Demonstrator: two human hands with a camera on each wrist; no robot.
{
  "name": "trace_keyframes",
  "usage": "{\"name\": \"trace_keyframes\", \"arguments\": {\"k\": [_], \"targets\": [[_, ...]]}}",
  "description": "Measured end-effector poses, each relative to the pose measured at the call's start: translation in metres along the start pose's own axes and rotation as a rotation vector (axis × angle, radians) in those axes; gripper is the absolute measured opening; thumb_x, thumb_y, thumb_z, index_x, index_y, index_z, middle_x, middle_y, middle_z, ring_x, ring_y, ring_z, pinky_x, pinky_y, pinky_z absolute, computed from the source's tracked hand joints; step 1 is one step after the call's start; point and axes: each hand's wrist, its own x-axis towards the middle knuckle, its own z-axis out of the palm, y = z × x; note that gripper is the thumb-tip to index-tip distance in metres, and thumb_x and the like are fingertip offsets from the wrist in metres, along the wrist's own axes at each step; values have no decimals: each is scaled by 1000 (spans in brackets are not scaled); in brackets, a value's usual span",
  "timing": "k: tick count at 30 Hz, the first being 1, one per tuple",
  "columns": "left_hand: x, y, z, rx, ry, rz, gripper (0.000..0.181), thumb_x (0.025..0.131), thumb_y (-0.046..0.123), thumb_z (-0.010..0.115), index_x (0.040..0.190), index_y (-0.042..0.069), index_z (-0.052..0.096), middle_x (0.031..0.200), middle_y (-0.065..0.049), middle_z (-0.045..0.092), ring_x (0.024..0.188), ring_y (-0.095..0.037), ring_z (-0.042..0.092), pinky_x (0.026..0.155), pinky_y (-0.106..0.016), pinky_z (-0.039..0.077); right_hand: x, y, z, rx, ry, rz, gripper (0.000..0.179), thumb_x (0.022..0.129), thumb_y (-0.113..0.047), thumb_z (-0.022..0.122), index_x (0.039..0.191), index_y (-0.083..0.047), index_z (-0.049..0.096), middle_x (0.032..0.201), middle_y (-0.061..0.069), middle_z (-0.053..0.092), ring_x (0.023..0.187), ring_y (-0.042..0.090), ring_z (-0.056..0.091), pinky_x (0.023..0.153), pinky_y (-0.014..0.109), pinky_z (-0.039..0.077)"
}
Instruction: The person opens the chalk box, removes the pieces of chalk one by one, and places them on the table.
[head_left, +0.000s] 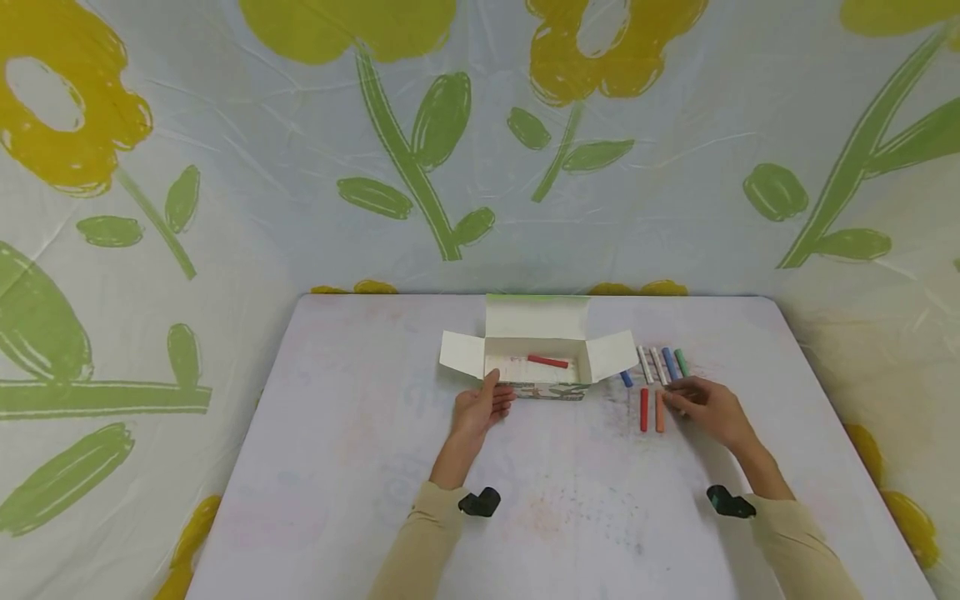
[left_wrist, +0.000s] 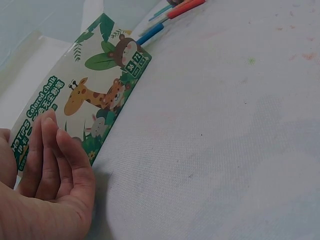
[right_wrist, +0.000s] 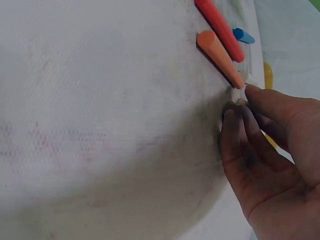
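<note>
An opened chalk box (head_left: 550, 389) with animal pictures stands on the table, its flaps spread. My left hand (head_left: 477, 407) grips its near left corner, thumb over the wall and fingers along the printed front (left_wrist: 92, 95). One red chalk stick (head_left: 547, 362) lies inside. My right hand (head_left: 708, 408) is at the chalk on the right, thumb and fingertips close together beside the end of an orange chalk stick (right_wrist: 217, 52). A small pale bit shows between those fingertips; I cannot tell whether they pinch it. Left of the orange stick lies another red stick (head_left: 643, 410).
Behind the front pair, a row holds two white sticks, a blue stick (head_left: 669, 363) and a green stick (head_left: 682, 362). Another blue stick (head_left: 627, 378) lies by the right flap. The pale table (head_left: 360, 467) carries chalk smudges. A flower-patterned sheet (head_left: 300, 167) surrounds it.
</note>
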Motion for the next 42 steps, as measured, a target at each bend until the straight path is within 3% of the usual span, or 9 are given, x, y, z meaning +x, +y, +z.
{"name": "trace_keyframes", "arguments": {"k": [6,14,21,27,29,37,42], "targets": [[0,-2,0,-3,9,-6,51,99,43,68,102,-7,74,87,-8,76,75,-11,68,69,-22,56,5,-12,-8,-11,33,-16,29,104,-15,63,121,8,64,107,26,70,87,34,70,62,22,54],[-1,-1,1,-6,13,0,51,100,43,67,102,-7,74,86,-7,76,75,-11,68,69,-22,56,18,-36,-27,-50,137,-120,26,103,-15,65,118,5,68,106,23,71,89,19,66,66,12,48],[-4,1,2,-2,15,0,51,100,43,67,102,-7,74,85,-7,76,75,-11,69,69,-21,56,29,-67,-35,-2,128,-172,26,104,-17,63,121,2,67,112,23,70,100,34,66,77,2,42],[-5,2,3,-2,10,-1,51,100,43,67,101,-7,74,86,-7,76,75,-12,69,70,-22,57,41,-98,-33,74,133,-240,27,103,-15,65,123,4,66,113,22,70,97,-1,60,85,0,41],[-4,2,2,-5,8,0,51,100,43,67,102,-8,74,86,-8,76,75,-12,69,70,-22,56,45,-108,-30,98,128,-259,27,102,-14,66,123,4,66,113,22,69,97,-5,58,86,1,42],[-4,1,0,-5,-15,4,54,98,45,69,105,-9,73,89,-9,76,75,-11,68,70,-22,56,58,-135,-11,133,50,-273,27,101,-11,67,123,5,65,115,22,69,105,30,66,86,3,44],[-5,3,0,-9,-5,2,53,99,45,68,102,-8,74,86,-8,76,74,-11,68,69,-22,56,70,-145,6,129,-28,-328,24,101,-11,68,118,6,66,110,18,70,104,34,67,86,5,47]]}}
